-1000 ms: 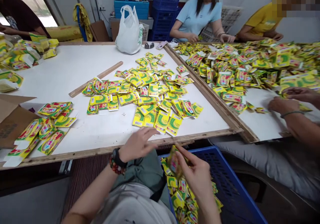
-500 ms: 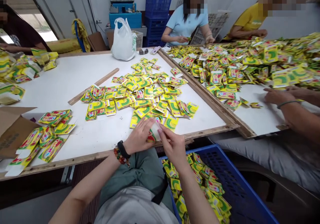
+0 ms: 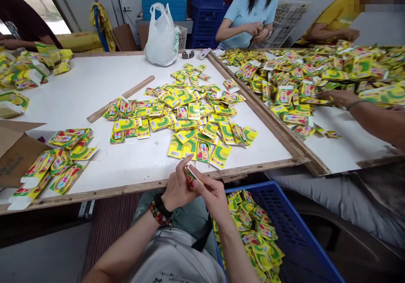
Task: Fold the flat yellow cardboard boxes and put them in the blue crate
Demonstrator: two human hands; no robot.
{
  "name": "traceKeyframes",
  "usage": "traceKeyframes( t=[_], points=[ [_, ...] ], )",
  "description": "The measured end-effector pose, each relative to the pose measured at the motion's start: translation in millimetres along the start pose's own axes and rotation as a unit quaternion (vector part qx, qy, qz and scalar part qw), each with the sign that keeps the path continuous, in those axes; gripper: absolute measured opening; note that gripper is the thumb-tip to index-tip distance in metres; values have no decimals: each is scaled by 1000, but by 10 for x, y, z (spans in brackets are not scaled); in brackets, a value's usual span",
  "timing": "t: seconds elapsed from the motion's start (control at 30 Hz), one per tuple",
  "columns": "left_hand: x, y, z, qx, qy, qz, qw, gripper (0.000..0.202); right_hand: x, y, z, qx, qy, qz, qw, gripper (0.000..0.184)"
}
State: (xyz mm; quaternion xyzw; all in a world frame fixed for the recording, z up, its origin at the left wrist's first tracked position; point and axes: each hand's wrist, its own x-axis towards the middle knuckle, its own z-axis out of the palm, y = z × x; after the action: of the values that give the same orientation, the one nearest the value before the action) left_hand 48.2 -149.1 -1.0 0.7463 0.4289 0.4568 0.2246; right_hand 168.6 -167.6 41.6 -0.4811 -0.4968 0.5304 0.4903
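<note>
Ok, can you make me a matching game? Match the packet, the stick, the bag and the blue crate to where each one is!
Things:
1. Small packet
2. Wooden stick
3. White plastic bag
4. Blue crate

Places:
A. Sitting at the far edge of the table
B. Heaped with yellow packets
C. Pinched between the left hand and right hand
D. Lying on the table beside the pile of packets

Right pairs: 1-C, 2-D, 3-A, 4-B
</note>
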Motion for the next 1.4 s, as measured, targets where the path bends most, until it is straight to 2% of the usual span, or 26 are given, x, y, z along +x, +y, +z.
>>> traceKeyframes(
  t=[0.07,0.17,0.27,0.4,0.47,0.53,0.63,0.67,0.73,0.8,0.87,0.9,0.93,1.0,1.07,1.13,1.2,1.3,1.37,1.4],
  points=[
    [9,16,-16,1,-52,-50,997,61,-25,25,20,-42,48,-15,998,33],
    [13,18,-17,8,-57,-82,995,62,18,50,28,-48,103,5,994,35],
    [11,14,-11,2,-37,-95,995,62,78,29,-1,-60,64,-5,996,35],
    [26,18,-14,-34,-35,-109,993,51,52,26,-9,-171,-6,-88,981,37],
    [50,26,-40,-47,-49,-102,993,52,13,66,17,-202,-12,-113,973,39],
    [72,40,-100,-58,-81,-82,992,66,-29,119,14,-182,32,-96,978,37],
    [37,68,-259,-93,-132,-72,984,98,-132,183,-189,-85,181,-25,979,43],
    [0,75,-321,-104,-141,-81,981,101,-191,197,-327,-65,224,-2,973,47],
    [-94,83,-437,-117,-138,-99,978,86,-336,219,-672,-108,258,30,959,54],
    [-180,90,-509,-116,-122,-114,979,58,-463,244,-1009,-267,255,52,928,55],
    [-218,117,-514,-120,-106,-119,980,37,-472,280,-1218,-439,247,45,863,54],
    [-214,141,-492,-124,-104,-115,980,31,-411,299,-1254,-495,240,23,835,53],
    [-197,172,-458,-129,-105,-107,980,27,-306,315,-1247,-532,224,-5,817,53],
    [-138,242,-376,-135,-115,-82,981,22,-2,324,-1135,-574,161,-47,802,56],
    [-75,299,-309,-132,-129,-55,981,21,341,291,-983,-621,81,-35,779,63],
    [-33,323,-286,-121,-134,-35,983,21,620,226,-887,-664,18,-3,748,63],
    [-12,312,-303,-102,-124,-25,987,19,768,147,-883,-680,-16,-6,733,52],
    [25,264,-342,-51,-67,-4,996,21,707,15,-963,-686,-16,-43,726,34],
    [79,238,-332,20,-14,28,999,39,522,-87,-970,-677,18,-87,730,33],
    [113,227,-310,58,7,49,997,55,410,-138,-938,-653,39,-125,746,34]
  ],
)
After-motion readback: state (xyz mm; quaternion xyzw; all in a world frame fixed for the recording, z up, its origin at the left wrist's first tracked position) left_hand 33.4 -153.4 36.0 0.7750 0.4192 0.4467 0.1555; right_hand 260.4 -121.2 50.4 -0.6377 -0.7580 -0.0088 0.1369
